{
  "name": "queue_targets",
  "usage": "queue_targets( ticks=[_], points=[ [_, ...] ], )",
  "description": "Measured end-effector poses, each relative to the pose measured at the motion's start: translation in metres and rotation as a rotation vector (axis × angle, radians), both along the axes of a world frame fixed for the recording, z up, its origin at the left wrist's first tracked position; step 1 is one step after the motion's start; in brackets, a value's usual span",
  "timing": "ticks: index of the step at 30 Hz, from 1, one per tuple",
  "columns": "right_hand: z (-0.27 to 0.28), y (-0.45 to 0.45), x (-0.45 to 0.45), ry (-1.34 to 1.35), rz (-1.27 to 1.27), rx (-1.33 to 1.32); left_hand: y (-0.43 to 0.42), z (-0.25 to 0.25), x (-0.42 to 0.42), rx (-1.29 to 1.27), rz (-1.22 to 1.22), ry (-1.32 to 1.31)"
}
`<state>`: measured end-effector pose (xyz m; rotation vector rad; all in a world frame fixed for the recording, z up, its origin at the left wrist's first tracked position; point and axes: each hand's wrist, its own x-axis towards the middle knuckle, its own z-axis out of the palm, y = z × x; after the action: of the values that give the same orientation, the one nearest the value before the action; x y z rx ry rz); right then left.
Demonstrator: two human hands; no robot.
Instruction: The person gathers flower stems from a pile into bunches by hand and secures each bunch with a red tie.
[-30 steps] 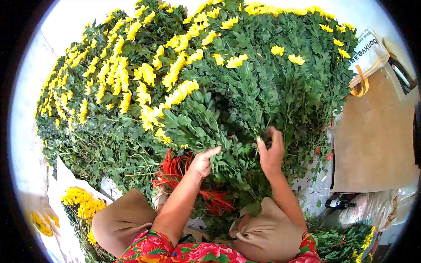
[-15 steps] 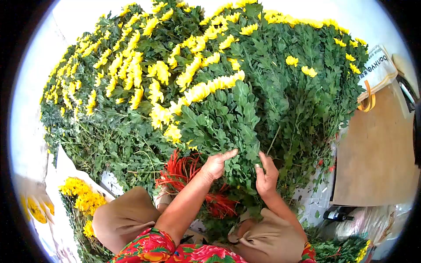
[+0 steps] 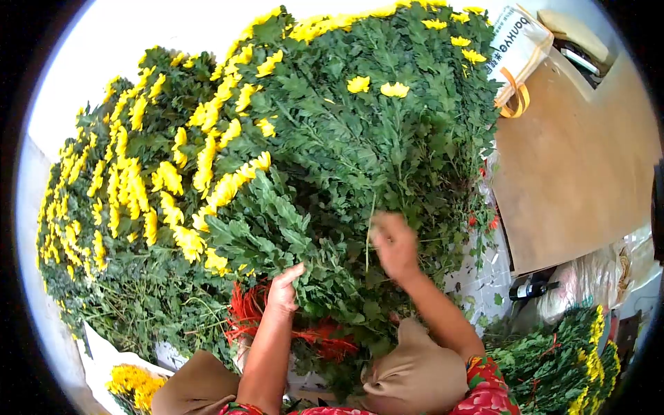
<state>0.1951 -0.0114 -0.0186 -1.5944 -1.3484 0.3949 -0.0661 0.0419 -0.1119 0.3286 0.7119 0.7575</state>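
Note:
My left hand [image 3: 282, 289] is closed round a bunch of yellow chrysanthemums [image 3: 266, 228], thumb on its leafy stems, with the flower heads up to the left. To the right of the bunch, my right hand [image 3: 394, 242] has its fingers curled, slightly blurred, beside a thin pale stem [image 3: 371, 232] that it seems to pinch. Behind both hands lies a big heap of leafy chrysanthemums [image 3: 332, 131]. Red ties [image 3: 247, 308] lie under and beside my left wrist.
At the right are a brown board [image 3: 574, 159], a white bag with an orange handle [image 3: 519, 45], a dark bottle [image 3: 532, 289] and clear plastic wrap [image 3: 588, 277]. More flower bunches lie at the lower right [image 3: 553, 360] and lower left [image 3: 135, 387].
The view has shifted, showing more of the right side. My right hand has moved off the bunch to the pale stem at its right. My left hand stays on the bunch.

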Motion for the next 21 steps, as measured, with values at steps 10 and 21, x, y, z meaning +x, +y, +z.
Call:
queue_targets(
  ticks=[10, 21],
  points=[
    [-0.037, 0.043, 0.1, -0.222, -0.372, 0.145, 0.002, 0.03, 0.017, 0.161, -0.01, 0.068],
    [-0.061, 0.124, 0.154, -0.619, -0.347, -0.229, 0.011, 0.017, 0.019, 0.21, -0.012, 0.293]
  ],
)
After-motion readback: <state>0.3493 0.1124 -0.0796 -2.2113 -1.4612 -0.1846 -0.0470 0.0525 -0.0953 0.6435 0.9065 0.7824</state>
